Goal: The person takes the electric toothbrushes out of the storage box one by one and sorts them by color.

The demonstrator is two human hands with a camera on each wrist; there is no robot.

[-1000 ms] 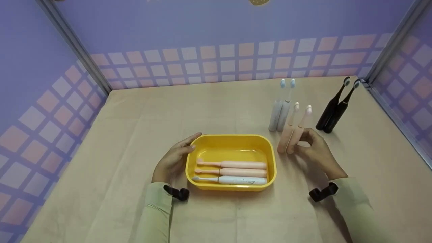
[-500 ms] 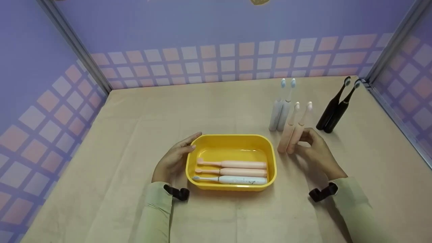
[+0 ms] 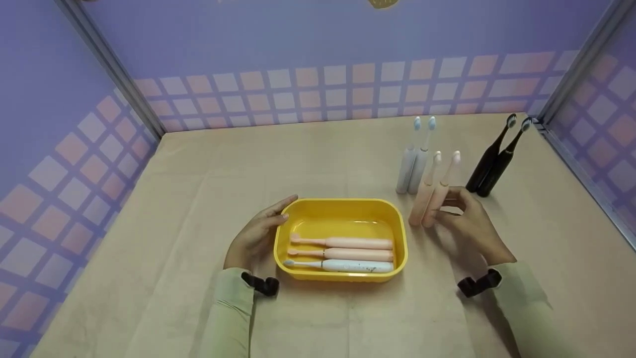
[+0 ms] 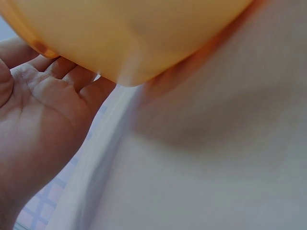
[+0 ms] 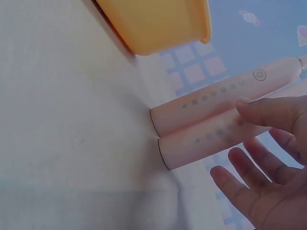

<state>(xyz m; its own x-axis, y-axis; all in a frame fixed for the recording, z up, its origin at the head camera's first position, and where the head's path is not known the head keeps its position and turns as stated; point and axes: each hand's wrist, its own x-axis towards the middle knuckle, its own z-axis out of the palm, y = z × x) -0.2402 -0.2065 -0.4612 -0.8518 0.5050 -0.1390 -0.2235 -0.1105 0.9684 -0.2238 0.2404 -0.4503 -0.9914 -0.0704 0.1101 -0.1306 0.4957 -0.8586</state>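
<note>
My left hand [image 3: 256, 231] holds the left end of a yellow plastic bin [image 3: 348, 203], its thumb at the rim and fingers along the outer wall [image 4: 144, 38]. Inside, two pink electric toothbrushes [image 3: 357, 242] and a white one [image 3: 357, 265] lie side by side, heads to the left. Right of the bin, two more pink electric toothbrushes stand upright, touching. With thumb and fingers, my right hand [image 3: 469, 221] pinches the right-hand one [image 3: 436, 201]; its neighbour [image 3: 421, 201] stands against it. In the right wrist view, the thumb lies on the handle's button side [image 5: 223, 132].
Behind the pink pair stand two white electric toothbrushes [image 3: 413, 169]. Two black ones [image 3: 492, 166] stand farther right, just beyond my right hand. A cream cloth [image 3: 238, 164] covers the table, with patterned panels [image 3: 318, 49] at the back and sides.
The right-hand pink toothbrush's head has shifted up very slightly, and my right wrist has moved slightly right. The left hand, bin and its contents have not visibly moved.
</note>
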